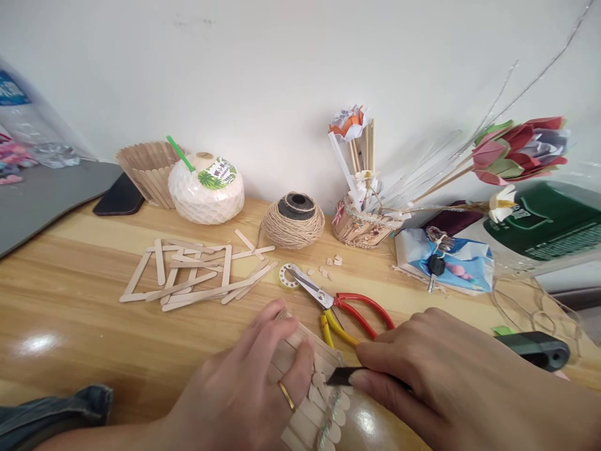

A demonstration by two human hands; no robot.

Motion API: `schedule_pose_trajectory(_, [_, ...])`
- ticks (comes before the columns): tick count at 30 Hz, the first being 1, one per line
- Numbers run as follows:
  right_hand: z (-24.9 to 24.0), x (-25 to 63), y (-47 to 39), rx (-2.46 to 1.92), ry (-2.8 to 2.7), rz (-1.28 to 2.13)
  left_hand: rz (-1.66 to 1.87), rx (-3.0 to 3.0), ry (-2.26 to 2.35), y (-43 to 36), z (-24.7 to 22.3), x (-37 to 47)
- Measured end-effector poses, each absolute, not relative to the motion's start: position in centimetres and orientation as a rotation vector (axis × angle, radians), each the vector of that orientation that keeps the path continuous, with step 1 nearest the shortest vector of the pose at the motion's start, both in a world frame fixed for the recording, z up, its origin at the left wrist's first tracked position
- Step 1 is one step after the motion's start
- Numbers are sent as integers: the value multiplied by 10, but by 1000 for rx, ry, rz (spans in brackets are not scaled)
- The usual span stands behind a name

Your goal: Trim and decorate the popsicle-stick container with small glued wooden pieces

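Observation:
My left hand, with a gold ring, presses down on a panel of wooden sticks at the bottom centre. Rounded stick ends and a glittery cord show along the panel's right side. In my right hand is a dark flat blade, pinched between thumb and fingers, its tip at the rounded ends. Just beyond the hands lie scissors with red handles, beside a yellow-handled tool partly under them. The scissors' tips rest by a small roll with a holed rim.
Loose craft sticks lie left of centre. Behind them stand a wrapped coconut and a twine spool. A decorated pot with paper flowers, a blue packet with keys and a black tool are at the right.

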State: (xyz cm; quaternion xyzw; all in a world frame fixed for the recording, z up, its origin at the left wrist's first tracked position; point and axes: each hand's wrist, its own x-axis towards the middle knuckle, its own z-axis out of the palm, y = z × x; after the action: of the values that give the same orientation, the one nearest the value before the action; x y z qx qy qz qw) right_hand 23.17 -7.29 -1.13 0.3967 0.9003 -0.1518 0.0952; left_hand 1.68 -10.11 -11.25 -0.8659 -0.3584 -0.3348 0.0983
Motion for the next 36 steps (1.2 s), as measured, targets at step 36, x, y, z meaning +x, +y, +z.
schedule_pose_trajectory(36, [-17, 239, -80, 840, 2978, 171, -963, -2597, -1066, -100, -113, 16])
